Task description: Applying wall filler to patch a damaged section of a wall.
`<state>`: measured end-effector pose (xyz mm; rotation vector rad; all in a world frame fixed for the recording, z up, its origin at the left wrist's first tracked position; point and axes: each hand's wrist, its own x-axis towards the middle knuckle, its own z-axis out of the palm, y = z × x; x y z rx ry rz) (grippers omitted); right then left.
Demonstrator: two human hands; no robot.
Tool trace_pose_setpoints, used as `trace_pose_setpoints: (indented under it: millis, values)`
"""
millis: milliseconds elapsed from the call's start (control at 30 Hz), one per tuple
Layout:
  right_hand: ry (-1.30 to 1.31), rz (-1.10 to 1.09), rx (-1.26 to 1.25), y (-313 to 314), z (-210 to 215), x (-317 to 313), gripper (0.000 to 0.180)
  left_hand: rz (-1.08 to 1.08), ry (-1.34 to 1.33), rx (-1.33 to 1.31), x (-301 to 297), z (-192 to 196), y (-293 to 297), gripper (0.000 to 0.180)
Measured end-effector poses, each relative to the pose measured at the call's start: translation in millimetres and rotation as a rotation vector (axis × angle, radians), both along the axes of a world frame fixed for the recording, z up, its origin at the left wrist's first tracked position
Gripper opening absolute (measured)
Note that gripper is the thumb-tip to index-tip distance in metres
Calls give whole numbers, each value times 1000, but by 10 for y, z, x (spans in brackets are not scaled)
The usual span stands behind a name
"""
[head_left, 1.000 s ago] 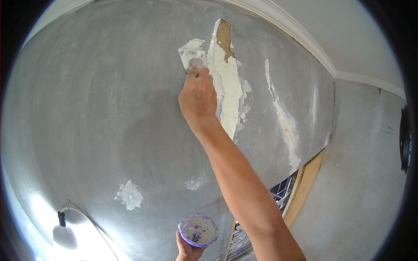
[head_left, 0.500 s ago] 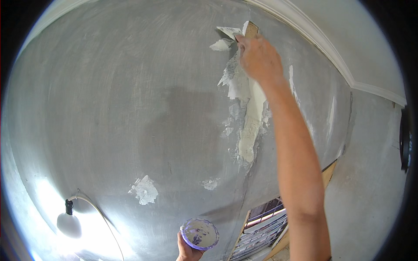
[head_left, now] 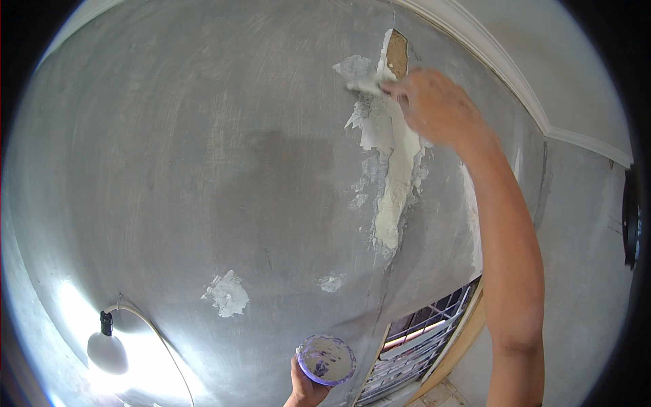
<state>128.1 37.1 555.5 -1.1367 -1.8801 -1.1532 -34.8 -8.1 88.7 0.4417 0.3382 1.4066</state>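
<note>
My right hand (head_left: 441,105), high at the right, is closed around a putty knife (head_left: 366,87); both are slightly blurred. The pale blade lies against or very near the grey wall (head_left: 169,176), across the upper part of a long, ragged strip of white filler (head_left: 401,166). Above it, the strip's top end shows bare brown material (head_left: 397,55). A smear of thin filler (head_left: 352,66) lies just left of this. Low in the middle, my left hand (head_left: 306,389) grips a purple-rimmed bowl (head_left: 305,370) with whitish paste (head_left: 333,358) inside.
A lit bulb (head_left: 107,353) hangs from a cable at the lower left. Two filler patches (head_left: 228,293) mark the lower wall. Below right is a barred opening (head_left: 420,339) with a wooden frame. White moulding (head_left: 502,68) edges the ceiling; a black round object (head_left: 630,217) sits far right.
My right hand and the putty knife have moved down and right, uncovering the strip's brown top end. The lump of filler beside it is now flatter. The bowl has shifted slightly right and up.
</note>
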Motion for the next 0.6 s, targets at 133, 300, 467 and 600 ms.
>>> trace_pose_setpoints:
  millis: [133, 300, 467, 600]
  values:
    - [84, -3, 120, 101, 416, -139, 34, 10, 5, 7, 8, -27, -9, 75]
    - [-141, 2, 82, 139, 371, -129, 35, 6, -19, -19, -59, -78, -29, 75]
    - [-65, -3, -29, 192, -311, 31, 28, -3, -10, -14, -33, -89, -3, 75]
    - [28, 22, -123, 66, -854, 76, 29, 6, -2, -33, -29, -74, -27, 74]
